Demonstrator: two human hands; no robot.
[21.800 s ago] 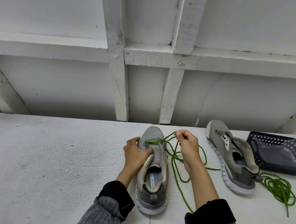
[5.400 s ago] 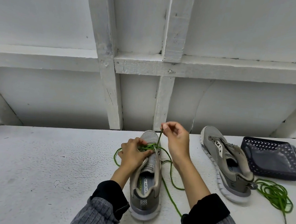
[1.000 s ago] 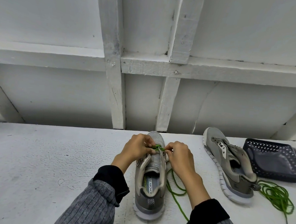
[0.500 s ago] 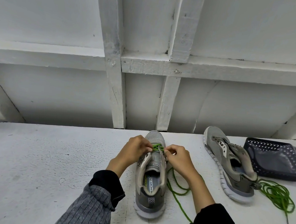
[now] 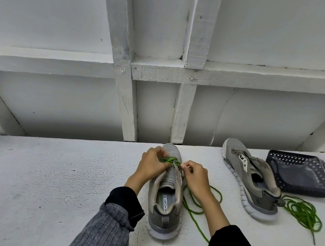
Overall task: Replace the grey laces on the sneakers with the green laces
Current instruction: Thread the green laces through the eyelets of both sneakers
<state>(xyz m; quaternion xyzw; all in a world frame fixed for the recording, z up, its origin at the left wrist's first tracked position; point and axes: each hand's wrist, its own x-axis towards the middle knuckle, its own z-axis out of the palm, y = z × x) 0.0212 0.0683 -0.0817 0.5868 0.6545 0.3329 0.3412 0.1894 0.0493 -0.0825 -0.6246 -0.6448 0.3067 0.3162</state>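
We see the fingertips of the left hand (image 5: pixel 151 164) and the right hand (image 5: pixel 194 174) pinched together on the bright green cord lace (image 5: pixel 171 161) at the lowest eyelets of the grey mesh sneaker (image 5: pixel 165 192); the knuckles hide which eyelet the lace enters. Loose lace trails beside the sneaker and passes behind the right sleeve, its end hidden. The sneaker stands upright, toe away, on a rough white-painted tabletop (image 5: pixel 43 180) set against a white timber-framed wall (image 5: pixel 123 69). To the right, well apart, a second grey sneaker (image 5: pixel 251 183) leans on its side, unlaced, between the hands and a dark perforated plastic basket (image 5: pixel 301 174) cut off by the frame edge. A coiled second green lace (image 5: pixel 301 213) lies at that sneaker's heel.
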